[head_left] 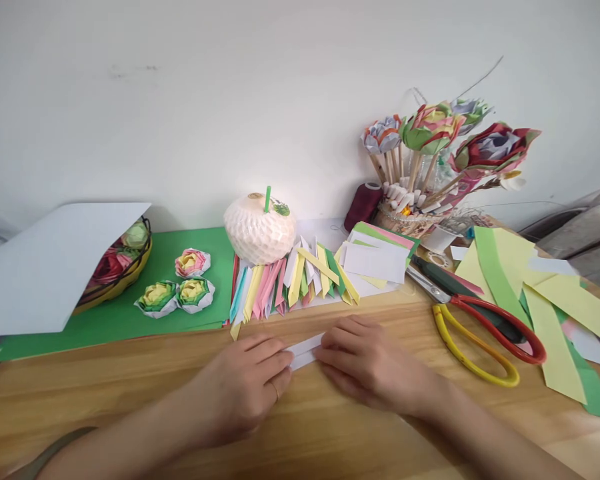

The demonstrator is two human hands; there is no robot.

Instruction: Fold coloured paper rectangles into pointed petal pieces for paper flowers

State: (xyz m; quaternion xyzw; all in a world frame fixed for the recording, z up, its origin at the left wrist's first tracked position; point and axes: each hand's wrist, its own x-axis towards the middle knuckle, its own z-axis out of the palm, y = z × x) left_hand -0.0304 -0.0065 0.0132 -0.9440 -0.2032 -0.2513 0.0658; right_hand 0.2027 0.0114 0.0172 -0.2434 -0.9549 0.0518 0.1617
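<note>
Between my hands a small white paper strip [305,352] lies on the wooden table, folded lengthwise with a crease along its middle. My left hand [253,387], wearing a thin ring, is closed on the strip's left end. At the other end, the curled fingers of my right hand [363,363] pinch and press the paper. Both ends of the strip are hidden under the fingers. Just beyond lies a row of folded paper pieces [290,283] in several colours. Beside them sits a stack of cut paper rectangles [375,260], white on top.
Large scissors [480,327] with red and yellow handles lie right, near paper offcuts [555,340]. Paper flowers on sticks [433,127] stand at the back beside a maroon thread spool [364,207]. A bumpy white ornament [260,230], small paper flowers [195,293] and a white sheet [55,267] are leftward.
</note>
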